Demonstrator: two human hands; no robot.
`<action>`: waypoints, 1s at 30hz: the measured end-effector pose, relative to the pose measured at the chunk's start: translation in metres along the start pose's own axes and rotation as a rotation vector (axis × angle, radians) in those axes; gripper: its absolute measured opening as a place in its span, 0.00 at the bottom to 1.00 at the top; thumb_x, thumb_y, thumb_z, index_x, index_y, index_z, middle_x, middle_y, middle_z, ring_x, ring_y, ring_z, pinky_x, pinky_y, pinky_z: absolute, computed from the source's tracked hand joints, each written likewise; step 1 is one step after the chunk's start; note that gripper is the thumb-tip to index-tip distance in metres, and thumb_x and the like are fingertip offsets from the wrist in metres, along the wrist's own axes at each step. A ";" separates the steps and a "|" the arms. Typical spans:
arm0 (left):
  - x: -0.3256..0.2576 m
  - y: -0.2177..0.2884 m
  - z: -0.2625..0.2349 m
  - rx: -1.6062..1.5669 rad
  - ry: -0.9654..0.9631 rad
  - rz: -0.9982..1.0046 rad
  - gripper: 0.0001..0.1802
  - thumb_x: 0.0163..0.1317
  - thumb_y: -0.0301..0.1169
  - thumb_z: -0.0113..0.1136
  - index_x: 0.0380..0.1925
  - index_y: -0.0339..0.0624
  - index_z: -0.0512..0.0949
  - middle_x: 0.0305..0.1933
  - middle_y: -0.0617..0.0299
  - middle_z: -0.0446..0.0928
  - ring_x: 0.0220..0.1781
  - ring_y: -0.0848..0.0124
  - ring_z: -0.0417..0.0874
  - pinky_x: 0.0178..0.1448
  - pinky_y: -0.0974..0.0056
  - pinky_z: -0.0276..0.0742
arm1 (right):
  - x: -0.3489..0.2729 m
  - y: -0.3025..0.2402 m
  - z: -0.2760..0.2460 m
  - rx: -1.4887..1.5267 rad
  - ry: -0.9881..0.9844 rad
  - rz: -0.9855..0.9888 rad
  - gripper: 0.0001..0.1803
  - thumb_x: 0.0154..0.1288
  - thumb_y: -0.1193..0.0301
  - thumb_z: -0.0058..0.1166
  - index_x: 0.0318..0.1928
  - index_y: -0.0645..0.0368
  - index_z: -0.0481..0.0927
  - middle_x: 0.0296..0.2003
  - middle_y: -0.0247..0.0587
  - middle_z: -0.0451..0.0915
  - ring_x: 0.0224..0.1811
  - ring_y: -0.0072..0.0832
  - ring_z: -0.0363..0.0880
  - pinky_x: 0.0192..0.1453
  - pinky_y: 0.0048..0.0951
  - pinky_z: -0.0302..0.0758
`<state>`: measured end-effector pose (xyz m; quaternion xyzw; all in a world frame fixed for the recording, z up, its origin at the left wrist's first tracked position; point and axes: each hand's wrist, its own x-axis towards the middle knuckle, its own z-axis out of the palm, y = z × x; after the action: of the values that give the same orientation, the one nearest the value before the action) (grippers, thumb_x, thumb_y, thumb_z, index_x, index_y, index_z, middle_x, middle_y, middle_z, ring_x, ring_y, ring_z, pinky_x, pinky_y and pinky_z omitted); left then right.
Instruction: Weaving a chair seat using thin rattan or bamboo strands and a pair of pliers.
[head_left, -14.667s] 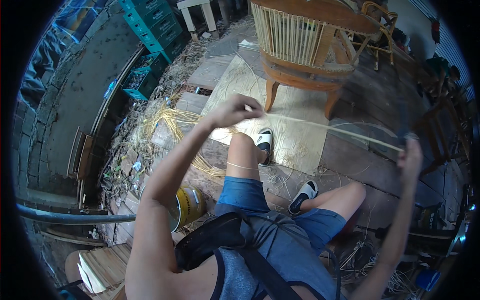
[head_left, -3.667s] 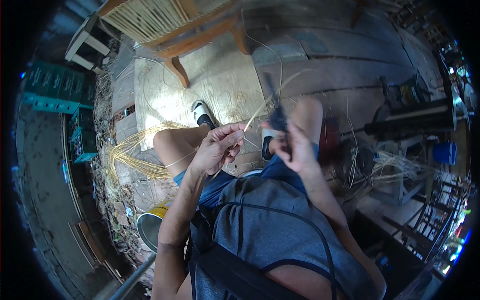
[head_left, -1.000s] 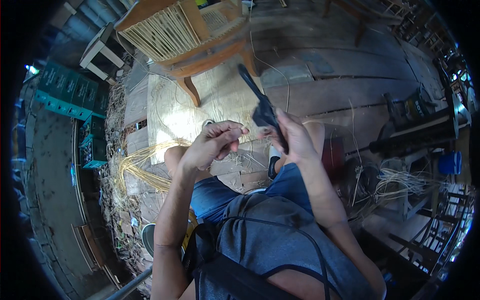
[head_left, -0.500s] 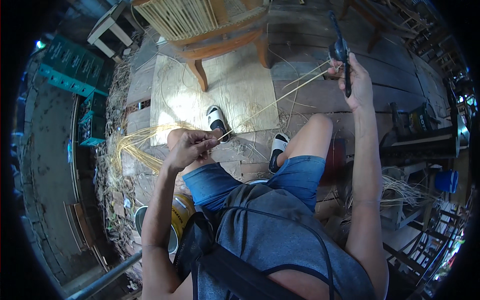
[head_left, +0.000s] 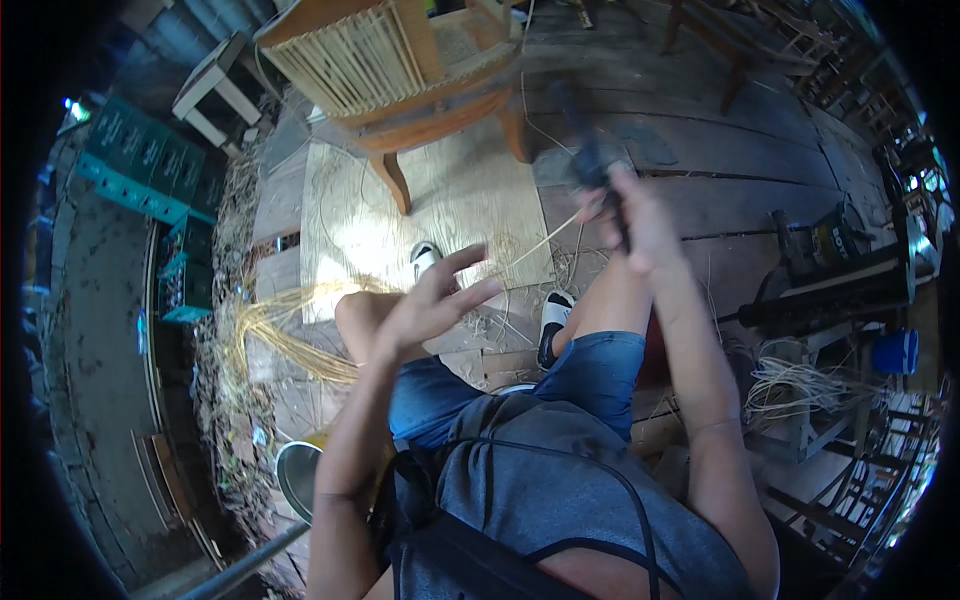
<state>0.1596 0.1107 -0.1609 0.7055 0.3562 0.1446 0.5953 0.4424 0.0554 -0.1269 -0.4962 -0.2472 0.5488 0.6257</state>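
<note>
My right hand (head_left: 645, 225), smeared by motion, is closed around a black two-handled spokeshave (head_left: 592, 160), held upright above the floor to the right of centre. A thin, pale rattan strip (head_left: 543, 244) runs from the tool and my right fingers down toward the left. My left hand (head_left: 435, 305) is above my left knee with its fingers apart and nothing visible in it. Whether the strip's lower end touches the left fingertips is hard to see. On the floor beside my left leg lies a bundle of yellowish rattan strips (head_left: 290, 335).
A wooden chair (head_left: 400, 120) with woven cane stands ahead on a plywood sheet (head_left: 465, 185). Green crates (head_left: 145, 150) are stacked at far left. A bucket (head_left: 297, 475) sits by my left elbow. On the right are a coil of pale strips (head_left: 800, 385) and a blue pail (head_left: 894, 352).
My left hand has let go of the strip's end, opened, and moved right. My right hand has come left and down with the spokeshave. The strip's visible length is shorter.
</note>
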 end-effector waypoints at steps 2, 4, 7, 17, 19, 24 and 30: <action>0.032 0.017 0.037 -0.353 0.004 0.145 0.27 0.67 0.40 0.56 0.59 0.32 0.69 0.54 0.52 0.77 0.50 0.68 0.79 0.53 0.67 0.75 | -0.007 0.032 0.019 -0.030 -0.096 0.028 0.22 0.73 0.56 0.42 0.44 0.64 0.78 0.30 0.43 0.83 0.18 0.20 0.76 0.14 0.17 0.67; 0.044 0.013 0.034 -0.350 -0.142 -0.010 0.19 0.69 0.36 0.53 0.54 0.36 0.74 0.41 0.63 0.79 0.35 0.78 0.77 0.39 0.74 0.74 | -0.016 0.040 0.026 -0.103 -0.171 -0.018 0.21 0.72 0.56 0.44 0.44 0.63 0.78 0.31 0.37 0.81 0.22 0.18 0.79 0.14 0.16 0.65; 0.037 -0.002 0.032 -0.314 0.058 -0.086 0.14 0.69 0.33 0.53 0.50 0.40 0.77 0.32 0.69 0.77 0.25 0.84 0.70 0.30 0.78 0.68 | -0.031 0.032 0.018 -0.129 -0.089 -0.017 0.21 0.73 0.56 0.44 0.42 0.64 0.78 0.25 0.35 0.79 0.19 0.17 0.75 0.16 0.18 0.67; 0.024 -0.020 0.060 -0.641 0.037 -0.241 0.15 0.65 0.23 0.52 0.52 0.40 0.75 0.34 0.63 0.78 0.27 0.77 0.79 0.29 0.75 0.75 | -0.072 0.133 -0.013 -1.250 0.062 -0.182 0.12 0.70 0.65 0.46 0.46 0.59 0.68 0.21 0.58 0.76 0.25 0.54 0.78 0.27 0.50 0.71; 0.014 -0.034 0.070 -0.603 0.056 -0.343 0.14 0.61 0.18 0.54 0.48 0.33 0.73 0.34 0.60 0.78 0.23 0.75 0.79 0.26 0.74 0.75 | -0.073 0.140 -0.001 -1.218 0.056 -0.175 0.10 0.70 0.66 0.45 0.46 0.58 0.66 0.21 0.57 0.76 0.25 0.54 0.78 0.28 0.52 0.71; 0.003 -0.040 0.080 -0.647 0.130 -0.410 0.14 0.60 0.20 0.56 0.44 0.38 0.67 0.32 0.59 0.77 0.26 0.75 0.78 0.28 0.73 0.74 | -0.077 0.150 0.012 -0.839 -0.047 -0.285 0.10 0.71 0.68 0.45 0.44 0.61 0.63 0.21 0.53 0.76 0.26 0.52 0.80 0.26 0.47 0.72; -0.013 -0.052 0.084 -0.436 0.163 -0.216 0.11 0.60 0.22 0.59 0.40 0.34 0.69 0.26 0.60 0.76 0.25 0.76 0.76 0.26 0.73 0.71 | -0.073 0.138 0.017 -0.667 -0.147 0.185 0.16 0.72 0.63 0.44 0.36 0.65 0.71 0.20 0.53 0.76 0.24 0.51 0.78 0.25 0.41 0.72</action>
<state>0.1861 0.0423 -0.2278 0.5045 0.4368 0.2099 0.7146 0.3467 -0.0202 -0.2263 -0.6527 -0.4111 0.5265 0.3575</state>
